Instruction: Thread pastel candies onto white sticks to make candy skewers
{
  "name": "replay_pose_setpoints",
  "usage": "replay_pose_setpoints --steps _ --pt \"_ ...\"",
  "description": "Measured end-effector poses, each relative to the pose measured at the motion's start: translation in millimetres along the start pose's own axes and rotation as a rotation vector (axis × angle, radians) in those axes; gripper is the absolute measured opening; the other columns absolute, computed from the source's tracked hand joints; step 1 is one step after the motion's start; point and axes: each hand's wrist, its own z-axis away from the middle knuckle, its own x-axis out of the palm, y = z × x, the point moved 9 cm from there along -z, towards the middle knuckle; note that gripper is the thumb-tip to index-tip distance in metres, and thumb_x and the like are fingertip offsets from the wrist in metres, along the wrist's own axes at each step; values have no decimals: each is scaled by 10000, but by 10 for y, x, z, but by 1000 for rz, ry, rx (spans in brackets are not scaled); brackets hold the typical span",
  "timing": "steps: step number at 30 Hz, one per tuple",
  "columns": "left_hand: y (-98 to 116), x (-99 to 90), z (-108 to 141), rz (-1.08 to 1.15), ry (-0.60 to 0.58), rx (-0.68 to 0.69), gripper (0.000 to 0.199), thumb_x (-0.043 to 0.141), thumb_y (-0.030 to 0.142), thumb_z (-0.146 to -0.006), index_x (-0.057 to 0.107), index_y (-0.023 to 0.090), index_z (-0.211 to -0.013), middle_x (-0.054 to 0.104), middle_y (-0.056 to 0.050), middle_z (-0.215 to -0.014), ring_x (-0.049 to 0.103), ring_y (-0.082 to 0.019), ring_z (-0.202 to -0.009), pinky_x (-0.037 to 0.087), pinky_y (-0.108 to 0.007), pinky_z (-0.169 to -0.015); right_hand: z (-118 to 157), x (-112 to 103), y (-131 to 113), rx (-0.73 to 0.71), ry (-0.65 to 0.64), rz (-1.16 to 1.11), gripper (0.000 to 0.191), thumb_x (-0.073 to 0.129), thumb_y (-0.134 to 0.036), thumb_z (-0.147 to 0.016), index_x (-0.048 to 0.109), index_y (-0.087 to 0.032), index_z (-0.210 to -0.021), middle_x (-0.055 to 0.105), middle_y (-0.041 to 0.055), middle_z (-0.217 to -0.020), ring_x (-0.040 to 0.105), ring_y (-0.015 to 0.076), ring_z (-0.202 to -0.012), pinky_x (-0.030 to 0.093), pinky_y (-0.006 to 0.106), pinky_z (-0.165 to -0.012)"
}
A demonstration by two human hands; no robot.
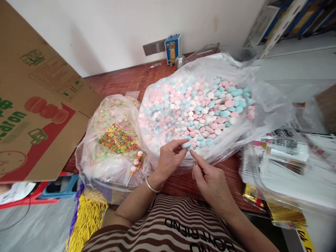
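Observation:
My left hand (172, 155) pinches a light blue, flattened round candy (186, 145) between thumb and fingers. Right beside it, my right hand (210, 178) is closed with its index finger stretched forward, holding what looks like a thin stick (188, 149) whose tip meets the candy. Both hands are over the near edge of a large clear plastic bag (236, 136) full of pink, white and blue candies (204, 119). To the left, a skewer (134, 166) with pink and white pieces threaded on it lies on a second bag (89, 157) of small colourful rings (119, 140).
A big cardboard box (52, 87) stands at the left. Flat plastic packaging (283, 157) is piled on the right. At the back, a blue box (173, 49) and a metal cup (180, 62) stand by the wall on the reddish wooden table (118, 81).

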Motion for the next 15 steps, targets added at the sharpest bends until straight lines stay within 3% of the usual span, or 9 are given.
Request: replay_pose_setpoints --steps 3,5,9,11,13,15 --pt "32 -64 128 -86 19 43 308 653 127 -842 764 199 -1119 780 -62 -1046 704 -146 -855 581 -263 -779 -19 61 3 3 -22 19 401 437 -247 -978 639 -132 -1304 739 27 -710 663 180 -541 485 272 -555" --pt "43 -105 261 -139 8 69 318 634 115 -846 764 209 -1120 777 -55 -1014 701 -148 -851 576 -259 -778 -40 139 26 17 -14 15 282 470 -291 -970 637 -162 -1157 719 21 -691 671 195 -573 467 279 -552" --pt "34 -294 613 -256 24 127 394 597 113 -875 721 229 -1230 767 -68 -1074 712 -185 -953 571 -299 -880 -55 500 67 48 -52 -161 182 541 -399 -961 535 -217 -953 668 5 -644 639 192 -573 457 282 -550" --pt "-63 -521 761 -270 66 90 506 607 168 -903 600 242 -1404 746 -83 -1188 720 -180 -928 577 -307 -869 -22 759 82 93 -129 -361 214 552 -434 -973 516 -223 -960 621 -29 -601 577 159 -511 438 265 -513" --pt "-215 -900 837 -300 165 28 594 625 232 -922 488 259 -1499 729 -88 -1239 718 -164 -857 580 -302 -824 30 970 104 172 -187 -549 243 556 -459 -984 518 -220 -978 573 -59 -574 484 119 -437 381 240 -449" --pt "-357 -1403 830 -434 320 -5 450 602 250 -945 597 252 -1395 752 -79 -1146 704 -172 -868 562 -310 -835 70 1094 110 232 -213 -640 254 570 -464 -985 536 -212 -991 557 -69 -573 416 92 -404 327 224 -409"
